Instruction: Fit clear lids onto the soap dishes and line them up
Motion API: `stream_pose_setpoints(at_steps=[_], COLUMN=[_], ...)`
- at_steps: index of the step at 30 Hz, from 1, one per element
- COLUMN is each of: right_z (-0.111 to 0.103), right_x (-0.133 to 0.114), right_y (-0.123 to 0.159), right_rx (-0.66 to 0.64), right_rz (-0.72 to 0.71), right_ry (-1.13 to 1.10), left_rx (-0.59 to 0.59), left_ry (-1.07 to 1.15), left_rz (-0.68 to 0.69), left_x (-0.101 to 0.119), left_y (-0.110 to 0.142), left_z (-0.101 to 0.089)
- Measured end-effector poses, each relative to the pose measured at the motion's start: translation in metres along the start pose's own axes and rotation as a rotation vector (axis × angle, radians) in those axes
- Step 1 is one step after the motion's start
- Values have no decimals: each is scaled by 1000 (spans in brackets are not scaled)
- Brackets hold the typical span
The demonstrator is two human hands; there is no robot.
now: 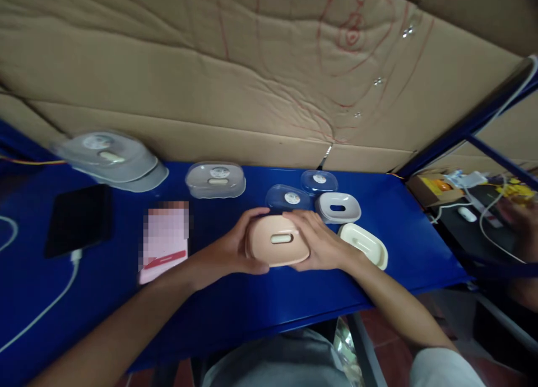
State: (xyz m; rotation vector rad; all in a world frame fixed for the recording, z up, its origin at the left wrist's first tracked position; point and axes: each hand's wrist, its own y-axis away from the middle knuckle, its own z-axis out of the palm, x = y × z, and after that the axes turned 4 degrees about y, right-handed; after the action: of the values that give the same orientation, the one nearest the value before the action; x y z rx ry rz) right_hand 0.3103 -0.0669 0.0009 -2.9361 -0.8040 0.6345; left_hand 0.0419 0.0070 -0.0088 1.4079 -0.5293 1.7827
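Both hands grip a peach-coloured oval lid with a pale tab in its middle, held just above the blue table. My left hand wraps its left end, thumb under and fingers over the far rim. My right hand clasps its right end. A cream lid lies just right of my right hand. A grey-white lid sits behind it. Two small clear containers stand further back.
A larger clear container and a stack of clear lidded ones stand at the back left. A dark phone with a white cable and a pink card lie on the left. Cardboard walls the back. Another person's hand works at right.
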Motion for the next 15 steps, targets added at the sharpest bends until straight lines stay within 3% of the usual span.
stream_pose_setpoints(at_steps=[2, 6, 11, 15], right_z=[0, 6, 16, 21], right_x=[1, 9, 26, 29], right_y=[-2, -5, -11, -14], right_rx=[83, 136, 171, 213], right_rz=[3, 17, 154, 167], right_ry=[53, 83, 219, 328], left_rx=[23, 88, 351, 422], left_ry=[198, 346, 475, 593], left_rz=[-46, -83, 67, 131], left_x=[3, 13, 30, 34], left_y=[-4, -8, -12, -18], left_z=[2, 0, -21, -27])
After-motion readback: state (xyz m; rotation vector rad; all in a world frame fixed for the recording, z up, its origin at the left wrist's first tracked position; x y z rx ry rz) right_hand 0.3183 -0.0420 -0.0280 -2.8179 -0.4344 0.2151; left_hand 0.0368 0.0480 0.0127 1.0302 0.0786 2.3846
